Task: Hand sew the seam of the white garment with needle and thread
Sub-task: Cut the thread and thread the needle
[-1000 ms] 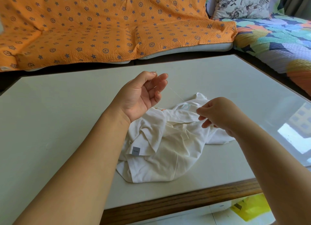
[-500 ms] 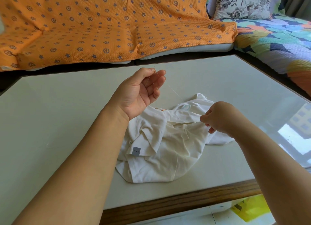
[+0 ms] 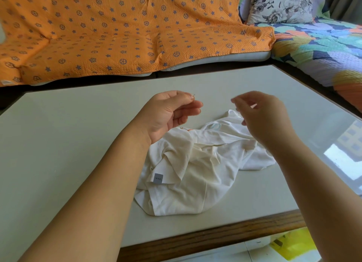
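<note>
White crumpled cotton garment (image 3: 195, 169) lies bunched on the pale grey worktop (image 3: 68, 144), just nearer you than both raised hands, with a small grey label on its near-left fold. Its long axis runs from the near left toward the far right, and the far-right end rises to a point below your right hand.

Your left hand (image 3: 166, 114) hovers palm-up above the cloth's far-left edge, thumb and forefinger pinched on a thin silvery needle (image 3: 193, 94); only a short glint shows past the fingertips, pointing right and slightly far. Your right hand (image 3: 260, 116) hangs opposite, fingers loosely curled with the tips drawn together. It is blurred, so I cannot tell whether it holds thread, and no thread is visible between the hands.

This looks like preparing or drawing the thread before a stitch. To do it well, hold the needle steady and level, and bring your right fingertips toward its exposed end rather than moving both hands. Pull any thread straight along the needle's line, not sideways, so it does not snag or slip. Then lay the seam flat before you enter the cloth.
</note>
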